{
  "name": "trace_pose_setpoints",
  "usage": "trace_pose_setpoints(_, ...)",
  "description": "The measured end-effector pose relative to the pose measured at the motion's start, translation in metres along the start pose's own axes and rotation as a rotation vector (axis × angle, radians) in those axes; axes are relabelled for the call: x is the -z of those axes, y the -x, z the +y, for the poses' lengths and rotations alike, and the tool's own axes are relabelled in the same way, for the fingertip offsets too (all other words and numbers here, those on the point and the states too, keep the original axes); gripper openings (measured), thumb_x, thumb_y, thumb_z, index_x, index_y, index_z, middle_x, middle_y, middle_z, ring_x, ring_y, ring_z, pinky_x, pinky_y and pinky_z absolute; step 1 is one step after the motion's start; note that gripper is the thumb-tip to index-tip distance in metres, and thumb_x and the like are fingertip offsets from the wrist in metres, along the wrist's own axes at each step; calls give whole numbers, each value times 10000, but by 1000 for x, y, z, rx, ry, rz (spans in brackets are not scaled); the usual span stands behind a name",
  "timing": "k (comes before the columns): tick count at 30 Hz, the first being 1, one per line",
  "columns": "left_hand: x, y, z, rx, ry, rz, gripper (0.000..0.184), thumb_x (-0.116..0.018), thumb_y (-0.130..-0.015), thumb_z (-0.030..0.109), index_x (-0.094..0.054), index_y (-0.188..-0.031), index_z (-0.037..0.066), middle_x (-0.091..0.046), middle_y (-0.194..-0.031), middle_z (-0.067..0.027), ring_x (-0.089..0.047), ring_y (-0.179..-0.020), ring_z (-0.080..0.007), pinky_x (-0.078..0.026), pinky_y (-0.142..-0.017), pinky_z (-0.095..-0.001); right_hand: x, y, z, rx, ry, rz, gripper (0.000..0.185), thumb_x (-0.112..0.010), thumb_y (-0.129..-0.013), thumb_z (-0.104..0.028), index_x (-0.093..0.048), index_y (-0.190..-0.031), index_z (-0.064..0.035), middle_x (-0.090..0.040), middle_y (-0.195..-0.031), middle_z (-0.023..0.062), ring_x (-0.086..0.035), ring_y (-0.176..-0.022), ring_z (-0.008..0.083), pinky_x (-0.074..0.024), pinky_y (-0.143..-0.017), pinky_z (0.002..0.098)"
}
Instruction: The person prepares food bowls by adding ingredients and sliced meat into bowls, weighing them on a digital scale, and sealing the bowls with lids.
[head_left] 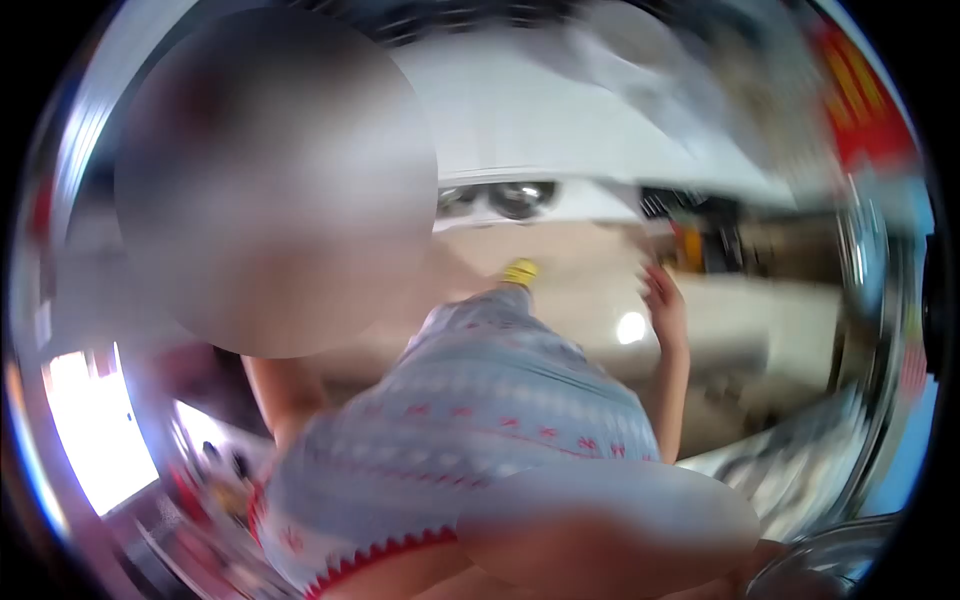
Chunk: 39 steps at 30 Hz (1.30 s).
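Note:
My right hand (663, 295) hangs beside my body above the pale floor, blurred by motion. Its fingers look loosely apart, and I see nothing held in them. Dark and orange items (705, 245) on a low shelf are the closest things to it. My left forearm (280, 390) reaches up into a large blurred patch, which hides my left hand and anything it holds or touches.
A white counter (560, 110) runs ahead, with pale, smeared round items (630, 40) on it. Shiny round metal shapes (522, 198) show below its front edge. A yellow-covered foot (520, 271) stands on the floor (570, 245). Red-and-yellow packaging (860, 90) is at far right.

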<state>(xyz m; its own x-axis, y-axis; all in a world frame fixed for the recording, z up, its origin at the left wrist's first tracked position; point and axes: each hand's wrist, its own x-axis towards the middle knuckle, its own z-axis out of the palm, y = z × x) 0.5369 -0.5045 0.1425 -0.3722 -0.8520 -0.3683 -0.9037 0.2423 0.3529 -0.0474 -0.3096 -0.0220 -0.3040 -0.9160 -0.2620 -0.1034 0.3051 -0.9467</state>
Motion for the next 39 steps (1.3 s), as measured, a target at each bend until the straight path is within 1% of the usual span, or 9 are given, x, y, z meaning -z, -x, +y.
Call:
trace_pose_setpoints(3, -11, -17, -1, -1, 29, 21, 379, -512, -933, 221, -529, -1268, 44, -629, -1176, -146, -600, -1081, -223, -455, -942, -315, -36, 41, -23, 49, 180, -114, 401, -440, -902, 62, -539, -1277, -40, -608, -1196, 85, -585, -1073, 173, -483, -895, 289)
trace_pose_setpoints(6, -34, -29, -13, -36, 52, 79, 377, -516, -933, 214, -520, -1271, 47, -626, -1178, -145, -602, -1064, -223, -459, -929, -316, -72, 84, -18, 126, 343, -69, 278, -515, -931, -127, -616, -1180, -58, -661, -1088, 143, -614, -1036, 276, -468, -910, 369)
trace_pose_setpoints(9, -62, -45, -22, -155, 60, 97, 376, -520, -933, 207, -510, -1274, 49, -623, -1179, -145, -605, -1047, -223, -463, -915, -317, -91, 122, 2, 56, 388, 36, 309, -479, -910, -103, -622, -1183, -79, -669, -1085, 125, -628, -999, 268, -473, -890, 370)
trace_pose_setpoints(11, -80, -54, -36, -232, 91, 91, 376, -522, -933, 202, -504, -1276, 51, -621, -1180, -144, -607, -1035, -223, -466, -906, -318, -117, 141, 21, 25, 408, 111, 307, -505, -906, -191, -628, -1184, -144, -675, -1073, 98, -624, -943, 305, -474, -853, 408)
trace_pose_setpoints(17, -77, -123, -91, -367, 231, -8, 376, -530, -933, 188, -485, -1283, 57, -615, -1182, -142, -612, -1001, -224, -474, -879, -320, -233, 151, -27, -209, 299, 387, 351, -451, -886, -93, -628, -1188, -108, -672, -1083, 103, -628, -990, 249, -480, -877, 364)
trace_pose_setpoints(23, -83, -133, -129, -423, 346, -33, 380, -537, -933, 174, -467, -1289, 62, -609, -1185, -140, -617, -966, -224, -482, -852, -323, -281, 192, -10, -227, 216, 540, 320, -494, -880, -141, -649, -1156, -92, -676, -1093, 108, -634, -990, 274, -481, -878, 370)
trace_pose_setpoints(34, -134, -128, -135, -330, 548, 8, 394, -551, -933, 148, -432, -1301, 73, -598, -1190, -137, -626, -904, -225, -496, -802, -327, -193, 277, 55, -410, 364, 1119, 291, -513, -853, -174, -673, -1074, -72, -670, -1062, 145, -625, -993, 315, -489, -888, 401)
trace_pose_setpoints(35, -174, -66, -98, -286, 578, 71, 396, -553, -933, 146, -429, -1302, 74, -597, -1190, -137, -627, -898, -225, -498, -798, -327, -88, 345, 99, -331, 438, 1102, 290, -520, -842, -171, -674, -1065, -67, -670, -1051, 151, -621, -991, 321, -486, -889, 405)
trace_pose_setpoints(39, -190, -78, -68, -276, 616, 101, 403, -558, -933, 136, -417, -1306, 77, -593, -1192, -136, -630, -875, -226, -503, -779, -329, -9, 331, 117, -375, 490, 1224, 311, -525, -814, -147, -659, -1081, -61, -643, -1093, 164, -593, -1037, 328, -478, -905, 413)
